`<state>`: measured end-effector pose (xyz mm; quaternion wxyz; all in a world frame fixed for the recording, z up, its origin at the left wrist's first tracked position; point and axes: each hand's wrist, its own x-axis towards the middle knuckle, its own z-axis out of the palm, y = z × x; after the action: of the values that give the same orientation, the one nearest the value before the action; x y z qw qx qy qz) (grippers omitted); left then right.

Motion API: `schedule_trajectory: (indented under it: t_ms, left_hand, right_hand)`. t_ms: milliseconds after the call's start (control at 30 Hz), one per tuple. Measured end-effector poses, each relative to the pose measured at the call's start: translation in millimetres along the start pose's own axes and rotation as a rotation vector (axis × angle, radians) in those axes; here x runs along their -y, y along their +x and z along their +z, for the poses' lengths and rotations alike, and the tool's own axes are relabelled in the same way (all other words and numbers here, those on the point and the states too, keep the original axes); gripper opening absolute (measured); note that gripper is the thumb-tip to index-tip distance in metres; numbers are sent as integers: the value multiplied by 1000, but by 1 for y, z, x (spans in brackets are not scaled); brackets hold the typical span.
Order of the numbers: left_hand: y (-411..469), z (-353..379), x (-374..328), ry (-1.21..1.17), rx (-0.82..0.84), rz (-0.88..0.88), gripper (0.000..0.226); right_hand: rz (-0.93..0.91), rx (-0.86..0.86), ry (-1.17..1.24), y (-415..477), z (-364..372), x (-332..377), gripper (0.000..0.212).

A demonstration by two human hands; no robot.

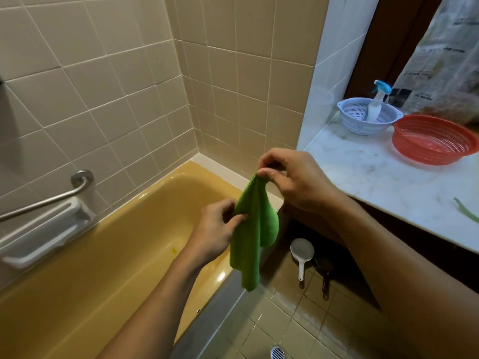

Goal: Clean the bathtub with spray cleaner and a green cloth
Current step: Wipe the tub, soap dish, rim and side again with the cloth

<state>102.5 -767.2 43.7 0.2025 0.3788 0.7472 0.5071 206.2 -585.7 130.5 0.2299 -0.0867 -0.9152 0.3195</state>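
Note:
A green cloth (252,237) hangs in the air above the near rim of the yellow bathtub (108,260). My right hand (293,177) pinches its top corner between thumb and fingers. Lower down, my left hand (220,229) pinches the cloth's left edge. The spray bottle (376,104), white with a blue trigger head, stands in a white colander (363,120) on the marble counter (388,182) at the right, well away from both hands. A small yellow spot lies on the tub floor.
A red basket (435,141) sits next to the white colander. A metal grab bar (51,198) and a white soap dish (44,239) are fixed to the tiled wall left of the tub. A white ladle (302,255) and a dark pan (325,270) lie on the floor tiles under the counter. A floor drain (277,353) is at the bottom.

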Motion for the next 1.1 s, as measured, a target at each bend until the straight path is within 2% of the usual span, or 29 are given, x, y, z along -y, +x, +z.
schedule_trajectory:
  t_ms: [200, 333, 500, 567, 667, 767, 833, 933, 1000, 1100]
  left_hand:
    - [4, 24, 54, 290, 16, -86, 6]
    - [3, 19, 78, 458, -2, -199, 11]
    - [-2, 10, 92, 490, -4, -181, 14]
    - [-2, 7, 92, 525, -29, -145, 13]
    - [-4, 3, 95, 699, -89, -82, 15]
    - [-6, 0, 93, 775, -271, -71, 17]
    - [-7, 1, 79, 571, -430, -156, 18]
    - [4, -5, 57, 44, -592, -324, 19]
    - [13, -11, 48, -295, -586, -365, 24]
    - [21, -15, 26, -725, -485, -299, 23]
  right_hand:
    - [117, -127, 13, -1, -60, -21, 6]
    - [230, -235, -35, -12, -90, -49, 5]
    - [269, -291, -105, -29, -115, -63, 7]
    - [273, -303, -102, -38, -118, -67, 8]
    - [276, -340, -25, -52, -119, -69, 10]
    - [254, -358, 42, -64, -116, -68, 17]
    - [261, -350, 79, -73, -113, -66, 22]
    - [262, -283, 168, -85, -109, -59, 26]
    - [239, -188, 181, -89, -107, -51, 23]
    - [173, -59, 120, -86, -101, -41, 20]
